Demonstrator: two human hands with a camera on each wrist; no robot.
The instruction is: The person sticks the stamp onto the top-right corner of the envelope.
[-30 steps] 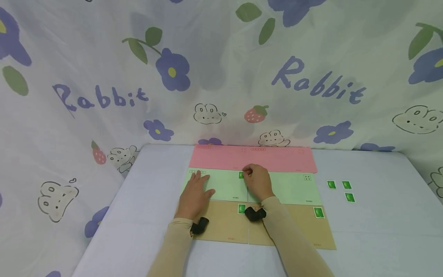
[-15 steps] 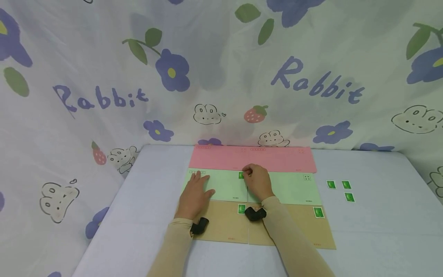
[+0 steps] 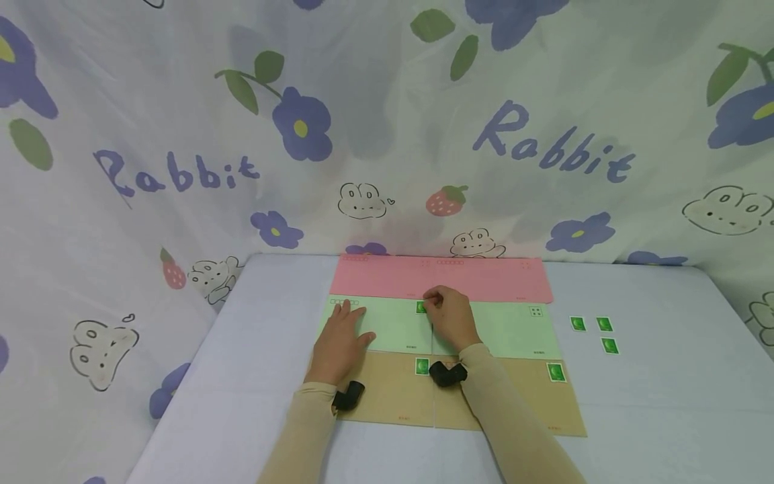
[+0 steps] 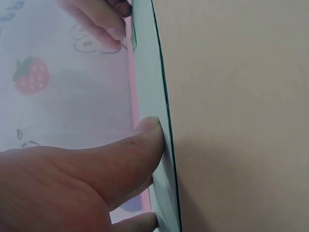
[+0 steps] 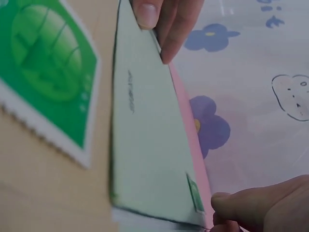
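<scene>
My left hand (image 3: pixel 338 343) rests with fingers spread on the left light-green envelope (image 3: pixel 390 329); in the left wrist view its thumb (image 4: pixel 152 133) lies on the paper. At that envelope's upper right corner, my right hand (image 3: pixel 452 317) pinches the edge of a green postage stamp (image 3: pixel 420 307) between thumb and fingertips. The right wrist view shows this stamp (image 5: pixel 195 193) close over the green paper beside the right thumb (image 5: pixel 224 200). The right green envelope (image 3: pixel 514 329) bears a printed stamp box (image 3: pixel 536 312) and is partly covered by my right hand.
Pink envelopes (image 3: pixel 387 277) lie behind the green row. In front are brown envelopes (image 3: pixel 387 400), with one stamp (image 3: pixel 422 366) on the left one and another stamp (image 3: pixel 556 372) on the right one. Three loose stamps (image 3: pixel 605 325) lie on the white table (image 3: pixel 677 376). A patterned curtain (image 3: pixel 387 134) hangs behind.
Both hands stay almost in place, with the right fingertips still at the stamp. The head view shifts very slightly.
</scene>
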